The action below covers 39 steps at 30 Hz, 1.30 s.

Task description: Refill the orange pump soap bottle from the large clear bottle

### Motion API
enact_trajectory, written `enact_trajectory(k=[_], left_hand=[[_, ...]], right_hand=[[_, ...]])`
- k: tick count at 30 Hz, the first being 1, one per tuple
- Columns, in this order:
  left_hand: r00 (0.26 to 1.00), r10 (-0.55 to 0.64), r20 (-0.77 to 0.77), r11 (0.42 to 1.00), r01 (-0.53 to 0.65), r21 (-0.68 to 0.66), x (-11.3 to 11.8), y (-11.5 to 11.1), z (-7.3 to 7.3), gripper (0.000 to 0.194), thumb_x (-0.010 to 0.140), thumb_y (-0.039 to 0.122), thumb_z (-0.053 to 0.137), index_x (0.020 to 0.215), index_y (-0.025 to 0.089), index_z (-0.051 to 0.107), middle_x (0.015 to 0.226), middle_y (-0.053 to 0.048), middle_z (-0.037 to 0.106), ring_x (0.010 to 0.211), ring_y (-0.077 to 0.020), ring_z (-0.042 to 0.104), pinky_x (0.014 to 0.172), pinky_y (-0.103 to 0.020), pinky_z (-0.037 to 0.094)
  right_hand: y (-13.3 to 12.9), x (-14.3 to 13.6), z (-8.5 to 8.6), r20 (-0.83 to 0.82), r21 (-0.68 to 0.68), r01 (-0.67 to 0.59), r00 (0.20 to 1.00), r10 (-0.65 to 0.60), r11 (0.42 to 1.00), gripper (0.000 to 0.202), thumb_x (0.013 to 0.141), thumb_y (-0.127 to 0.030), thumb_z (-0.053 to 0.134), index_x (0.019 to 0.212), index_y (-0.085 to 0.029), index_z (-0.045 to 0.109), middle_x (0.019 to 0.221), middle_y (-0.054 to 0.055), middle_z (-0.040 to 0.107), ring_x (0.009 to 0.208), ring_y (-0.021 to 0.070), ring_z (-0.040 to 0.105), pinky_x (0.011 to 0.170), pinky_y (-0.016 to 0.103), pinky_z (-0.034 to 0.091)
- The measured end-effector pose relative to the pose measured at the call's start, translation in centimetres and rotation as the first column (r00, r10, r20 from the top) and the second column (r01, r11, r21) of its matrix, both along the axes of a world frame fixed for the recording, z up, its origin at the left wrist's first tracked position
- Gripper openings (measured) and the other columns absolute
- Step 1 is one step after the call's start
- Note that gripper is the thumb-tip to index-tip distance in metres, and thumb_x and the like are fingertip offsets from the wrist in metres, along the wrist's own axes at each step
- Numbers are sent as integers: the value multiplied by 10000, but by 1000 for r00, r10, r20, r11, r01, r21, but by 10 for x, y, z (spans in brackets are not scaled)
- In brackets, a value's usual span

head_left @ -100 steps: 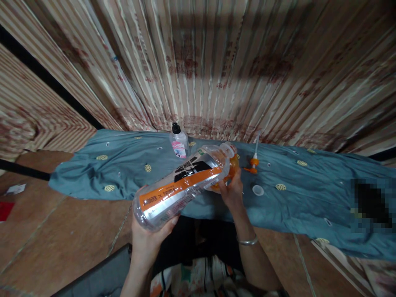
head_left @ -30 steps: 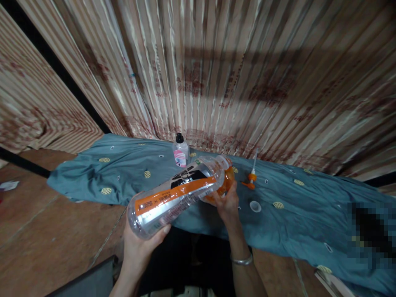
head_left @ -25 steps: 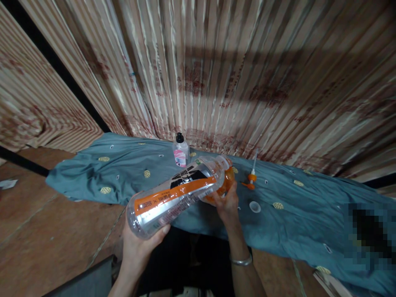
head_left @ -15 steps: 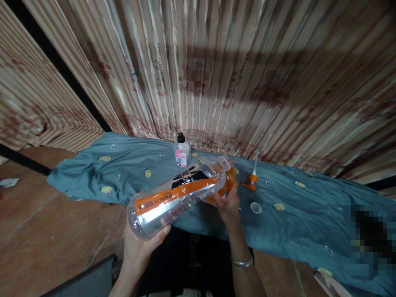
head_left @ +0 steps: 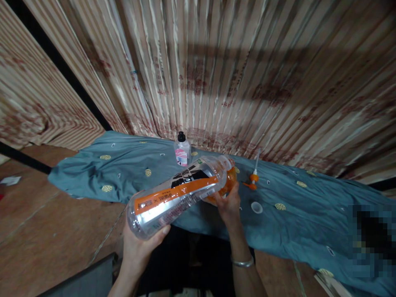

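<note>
My left hand [head_left: 140, 243] is closed round the base of a large clear plastic bottle [head_left: 176, 196] with an orange and silver label. The bottle lies tilted, its mouth pointing up and to the right. Just below that mouth, my right hand [head_left: 228, 206] grips an orange see-through bottle [head_left: 229, 181], mostly hidden behind the clear one. Whether the two mouths touch, I cannot tell. To the right, an orange pump top [head_left: 253, 178] with a clear tube lies on the cloth. Near it is a round whitish cap [head_left: 256, 207].
A small clear bottle [head_left: 182, 150] with a black cap and pink label stands at the back. Blue-green patterned cloth [head_left: 83, 175] covers the table, and a striped curtain [head_left: 210, 82] hangs behind. A blurred dark patch [head_left: 373, 233] is at the right.
Both hands and both held bottles stay almost in place. The view has shifted very slightly.
</note>
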<state>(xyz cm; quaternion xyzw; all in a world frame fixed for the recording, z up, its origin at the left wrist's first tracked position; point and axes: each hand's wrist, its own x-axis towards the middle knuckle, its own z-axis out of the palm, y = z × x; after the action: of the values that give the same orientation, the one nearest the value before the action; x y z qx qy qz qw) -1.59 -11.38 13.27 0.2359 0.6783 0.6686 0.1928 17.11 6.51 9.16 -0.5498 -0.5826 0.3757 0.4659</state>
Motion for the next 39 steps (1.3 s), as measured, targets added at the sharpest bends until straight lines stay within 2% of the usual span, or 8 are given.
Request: enact_trajectory(k=[4,8,14,18,24,31,39], left_hand=[[999,11,-32,1000,-11,-12,3,1,9,1057,539,586,1018,1425,148,642,1308,-166,768,1272,-408,733,1203,-555,533],[998,23,-50,999,-24,-23,5,1,15,1100,543,582,1013,1472,141,623,1353,-178,759,1300,-408,720,1214,-546,520],[999,30,-27,999,-31,-32,9,2,24,1073,531,543,1018,1453,149,635,1280,-157,786,1217,-389,763,1125,-509,594],[998,50,-27,998,-51,-28,9,2,24,1048,515,559,1019,1407,147,654,1301,-168,774,1257,-404,746,1154,-525,573],[999,23,-45,998,-26,-53,9,0,23,1039,564,572,1000,1441,154,632,1340,-170,767,1253,-390,753,1143,-508,584],[999,24,-27,999,-25,-33,7,-2,16,1172,530,589,1022,1532,164,588,1377,-174,746,1291,-402,727,1182,-534,551],[998,6,-66,999,-9,-47,4,-3,10,1157,560,616,1006,1538,175,573,1441,-187,720,1362,-419,692,1237,-565,503]], right_hand=[[0,-1,1,0,-3,7,1000,-7,1000,789,740,-609,780,1370,-190,556,1254,181,807,1135,406,804,958,525,647],[1,0,0,6,-17,18,1000,-18,1000,770,722,-622,794,1328,-204,570,1210,178,821,1081,405,816,912,516,657],[2,2,-6,37,17,7,999,-7,1000,735,747,-624,793,1320,-227,559,1145,139,835,1021,382,822,853,488,655],[3,2,-7,39,29,20,999,-21,999,715,746,-631,779,1296,-231,557,1149,141,826,1064,391,809,882,496,645],[3,1,-6,59,42,21,998,-23,999,718,762,-623,773,1320,-224,559,1165,147,818,1077,383,805,891,487,641],[2,1,-6,63,65,13,998,-17,998,698,779,-592,771,1334,-234,545,1189,136,824,1052,361,814,886,468,640],[2,2,-2,38,54,11,999,-13,998,660,756,-566,796,1285,-248,561,1161,126,830,1043,370,815,867,475,649]])
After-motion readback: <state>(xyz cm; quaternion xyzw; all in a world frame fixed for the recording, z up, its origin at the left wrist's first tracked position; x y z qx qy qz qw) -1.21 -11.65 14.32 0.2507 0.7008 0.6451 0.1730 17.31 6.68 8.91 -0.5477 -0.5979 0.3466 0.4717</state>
